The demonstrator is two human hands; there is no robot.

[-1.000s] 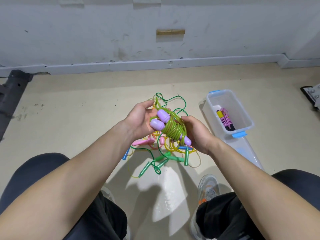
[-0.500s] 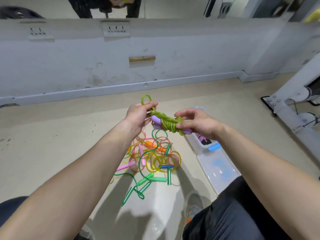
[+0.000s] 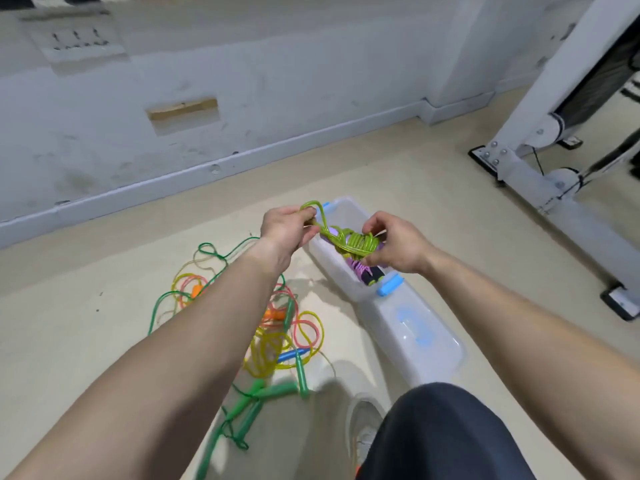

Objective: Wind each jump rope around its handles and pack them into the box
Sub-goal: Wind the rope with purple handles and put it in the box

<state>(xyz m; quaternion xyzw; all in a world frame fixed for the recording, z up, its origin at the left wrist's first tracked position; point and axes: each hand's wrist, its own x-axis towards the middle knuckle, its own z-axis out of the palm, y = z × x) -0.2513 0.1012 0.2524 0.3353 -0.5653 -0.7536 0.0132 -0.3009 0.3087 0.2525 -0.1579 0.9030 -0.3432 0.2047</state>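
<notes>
A lime-green jump rope (image 3: pixel 358 242) is wound around its purple handles and hangs just above the clear plastic box (image 3: pixel 337 268). My right hand (image 3: pixel 389 244) grips the wound bundle at its right end. My left hand (image 3: pixel 287 230) pinches the rope's free loop, which sticks up at the left. Inside the box lies a pink wound rope with dark handles (image 3: pixel 367 273). A tangle of loose ropes (image 3: pixel 277 337), green, yellow, red and orange, lies on the floor under my left forearm.
The box lid (image 3: pixel 422 337) with blue clips lies on the floor against the box's near end. A white machine frame (image 3: pixel 540 174) stands at the right. A grey wall runs along the back. My knee and shoe are at the bottom.
Both hands have carried the wound green rope to the right, from above the pile to above the box. The view has swung right with them.
</notes>
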